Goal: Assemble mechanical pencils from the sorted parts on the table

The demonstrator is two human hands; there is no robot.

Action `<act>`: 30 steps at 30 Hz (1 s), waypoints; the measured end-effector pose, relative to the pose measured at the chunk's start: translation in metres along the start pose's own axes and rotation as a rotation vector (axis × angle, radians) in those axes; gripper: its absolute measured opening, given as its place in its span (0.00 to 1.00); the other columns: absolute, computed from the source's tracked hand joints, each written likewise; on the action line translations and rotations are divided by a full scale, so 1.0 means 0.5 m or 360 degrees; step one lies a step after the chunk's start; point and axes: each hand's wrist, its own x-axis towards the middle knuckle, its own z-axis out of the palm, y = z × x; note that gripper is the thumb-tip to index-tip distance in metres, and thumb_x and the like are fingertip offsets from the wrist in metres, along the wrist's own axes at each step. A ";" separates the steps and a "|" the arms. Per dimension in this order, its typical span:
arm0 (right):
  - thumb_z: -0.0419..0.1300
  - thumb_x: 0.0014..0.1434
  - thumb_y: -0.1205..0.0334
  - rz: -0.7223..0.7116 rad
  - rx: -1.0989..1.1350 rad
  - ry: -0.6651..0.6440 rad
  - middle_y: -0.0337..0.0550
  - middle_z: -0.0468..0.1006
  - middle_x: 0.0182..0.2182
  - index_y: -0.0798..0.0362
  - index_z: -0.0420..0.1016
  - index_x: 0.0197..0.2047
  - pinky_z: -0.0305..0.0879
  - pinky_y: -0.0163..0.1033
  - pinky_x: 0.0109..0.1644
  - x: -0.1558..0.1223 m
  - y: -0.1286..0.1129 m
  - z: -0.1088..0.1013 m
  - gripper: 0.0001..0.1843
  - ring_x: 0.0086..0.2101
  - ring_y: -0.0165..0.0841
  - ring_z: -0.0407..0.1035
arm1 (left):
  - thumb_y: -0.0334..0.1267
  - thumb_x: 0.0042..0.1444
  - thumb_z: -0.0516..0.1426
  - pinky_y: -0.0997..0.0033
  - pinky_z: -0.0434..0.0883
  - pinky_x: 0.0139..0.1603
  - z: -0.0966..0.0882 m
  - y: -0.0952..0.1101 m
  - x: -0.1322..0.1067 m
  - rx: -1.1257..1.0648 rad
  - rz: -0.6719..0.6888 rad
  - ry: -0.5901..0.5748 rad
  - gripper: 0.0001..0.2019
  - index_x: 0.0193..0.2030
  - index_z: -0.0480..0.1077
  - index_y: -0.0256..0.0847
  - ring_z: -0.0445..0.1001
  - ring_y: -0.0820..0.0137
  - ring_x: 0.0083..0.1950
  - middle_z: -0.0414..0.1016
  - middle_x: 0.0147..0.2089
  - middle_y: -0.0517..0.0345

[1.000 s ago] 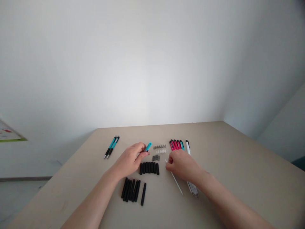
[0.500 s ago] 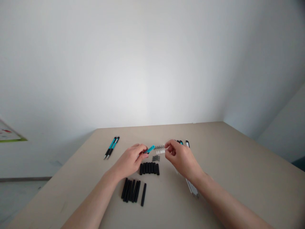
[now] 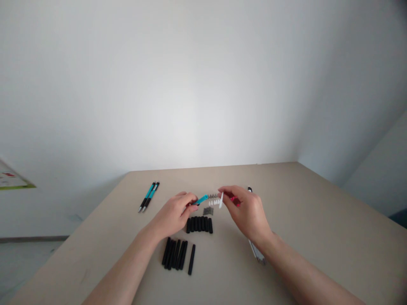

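My left hand (image 3: 178,212) grips a teal pen barrel (image 3: 201,199), its end pointing right toward my other hand. Between the thumb and forefinger of my right hand (image 3: 244,207) is a small white plastic pen part (image 3: 221,200), tilted nearly upright and apart from the barrel. Just below and behind the fingertips lie a row of silver pen tips (image 3: 212,196), a row of small white plastic pieces (image 3: 214,203) and a group of springs (image 3: 208,210). Short black tubes (image 3: 199,224) stand in line nearer to me.
Two teal and black pens (image 3: 149,196) lie at the left. Several longer black tubes (image 3: 174,254) are at the front, with a single one (image 3: 191,259) beside them. Partly under my right wrist are white refills (image 3: 259,254). A black-topped part (image 3: 249,189) shows behind that hand.
My right hand now has a white plastic part in its fingertips, raised beside the row of white pieces. My left hand and the teal barrel have hardly moved.
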 end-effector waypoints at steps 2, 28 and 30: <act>0.57 0.60 0.62 -0.0002 0.0117 0.0005 0.43 0.80 0.32 0.53 0.78 0.35 0.65 0.33 0.30 -0.003 -0.004 0.000 0.09 0.28 0.30 0.71 | 0.32 0.62 0.51 0.73 0.62 0.38 0.000 -0.001 -0.001 0.0012 0.0010 0.0003 0.04 0.36 0.66 0.40 0.67 0.72 0.35 0.68 0.33 0.60; 0.59 0.57 0.55 0.0422 0.0779 -0.0362 0.41 0.73 0.33 0.53 0.70 0.49 0.62 0.30 0.27 -0.010 -0.009 0.014 0.18 0.28 0.27 0.66 | 0.32 0.61 0.53 0.72 0.63 0.37 -0.003 0.013 0.002 0.0076 0.0094 -0.0025 0.05 0.38 0.70 0.40 0.68 0.70 0.35 0.69 0.31 0.59; 0.59 0.56 0.55 0.0440 0.0855 -0.0301 0.39 0.72 0.30 0.53 0.69 0.47 0.60 0.30 0.25 -0.009 -0.013 0.012 0.17 0.27 0.27 0.65 | 0.32 0.61 0.53 0.72 0.64 0.37 -0.003 0.012 0.001 0.0072 0.0086 -0.0026 0.05 0.38 0.70 0.40 0.68 0.71 0.35 0.69 0.31 0.59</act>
